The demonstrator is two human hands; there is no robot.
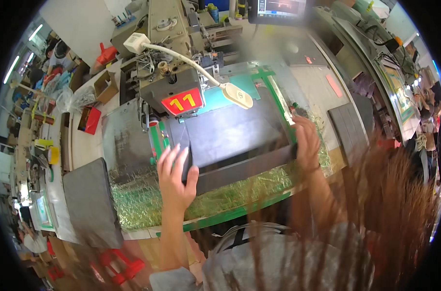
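A flat dark grey panel (240, 128) lies in a template edged with green tape (277, 99), under the head of an industrial sewing machine (169, 92). My left hand (178, 180) is at the panel's near left corner, fingers spread and thumb apart, nothing held. Along the template's right edge rests my right hand (306, 141), its fingers stretched out; whether it presses on the edge I cannot tell. A dark strip (240, 169) runs along the panel's near side. Loose hair strands blur part of the right forearm.
A lamp (237, 95) on a bent neck hangs over the panel. Stacked dark panels lie at left (90, 199) and right (347, 127). Crinkled green-gold sheeting (143, 206) covers the table's front. A red box (89, 120) and a screen (281, 9) stand further back; people work at both sides.
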